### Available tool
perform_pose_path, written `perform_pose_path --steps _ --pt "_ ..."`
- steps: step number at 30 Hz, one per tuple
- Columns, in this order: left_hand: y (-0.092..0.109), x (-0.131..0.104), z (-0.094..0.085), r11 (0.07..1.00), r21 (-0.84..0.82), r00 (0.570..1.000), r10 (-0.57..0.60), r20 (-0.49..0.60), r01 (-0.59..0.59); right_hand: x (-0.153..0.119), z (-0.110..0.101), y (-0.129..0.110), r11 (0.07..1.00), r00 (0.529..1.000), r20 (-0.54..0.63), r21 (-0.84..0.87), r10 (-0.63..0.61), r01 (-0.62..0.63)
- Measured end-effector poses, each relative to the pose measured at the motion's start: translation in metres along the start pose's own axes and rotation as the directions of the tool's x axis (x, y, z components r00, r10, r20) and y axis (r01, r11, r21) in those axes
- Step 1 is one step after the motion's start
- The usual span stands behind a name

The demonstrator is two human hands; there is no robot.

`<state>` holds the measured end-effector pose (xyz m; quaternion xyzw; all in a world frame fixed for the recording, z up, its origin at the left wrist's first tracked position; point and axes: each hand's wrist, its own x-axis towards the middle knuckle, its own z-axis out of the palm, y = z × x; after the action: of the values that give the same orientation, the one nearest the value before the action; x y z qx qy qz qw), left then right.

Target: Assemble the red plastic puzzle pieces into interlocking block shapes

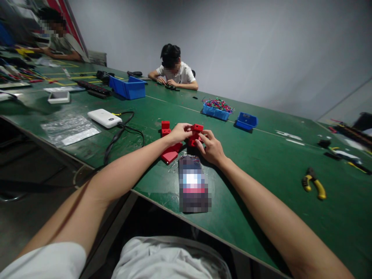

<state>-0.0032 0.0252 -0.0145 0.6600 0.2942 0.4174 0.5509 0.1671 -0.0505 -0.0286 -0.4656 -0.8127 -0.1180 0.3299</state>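
Note:
A cluster of red blocks [197, 128] stands on the green table, between my two hands. My left hand [182, 133] has its fingertips closed on the cluster from the left side. From the right, my right hand [211, 148] curls its thumb and fingers against the same red piece. Whether the cluster is one part or several stacked parts, I cannot tell. Beside my left wrist are more red pieces: a small upright one [165, 125] behind it and a flatter one [170, 155] in front. A phone [193, 193] with a lit, blurred screen lies just below the hands.
A white power bank-like box [104, 118] with black cables lies left, near a plastic bag [69, 131]. Blue bins [130, 89] stand farther back, one [215, 112] full of coloured wires. Yellow-handled pliers [314, 184] lie right. A co-worker [177, 71] sits opposite.

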Motion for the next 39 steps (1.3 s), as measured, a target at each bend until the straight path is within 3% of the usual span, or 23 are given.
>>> perform_pose_path --steps 10,14,23,32,39 --pt "0.006 -0.002 0.006 0.997 0.072 0.995 0.005 -0.103 0.002 0.001 0.003 0.006 0.992 0.992 -0.087 0.085 0.096 -0.089" --pt "0.006 -0.001 0.008 0.998 0.049 0.991 -0.04 -0.126 0.047 0.002 0.002 0.007 0.985 0.991 -0.006 0.117 0.132 -0.13" --pt "0.006 -0.001 0.008 0.995 0.089 0.981 -0.021 -0.192 0.038 0.002 0.005 0.01 0.998 0.996 0.078 0.049 0.045 -0.049" --pt "-0.001 0.0 0.006 0.951 0.258 0.974 0.203 -0.101 -0.171 0.002 0.008 0.014 0.99 0.995 0.075 0.115 0.072 -0.081" --pt "-0.001 0.0 0.005 0.946 0.251 0.963 0.243 -0.119 -0.208 0.002 0.006 0.011 0.979 0.993 0.007 0.166 0.116 -0.116"
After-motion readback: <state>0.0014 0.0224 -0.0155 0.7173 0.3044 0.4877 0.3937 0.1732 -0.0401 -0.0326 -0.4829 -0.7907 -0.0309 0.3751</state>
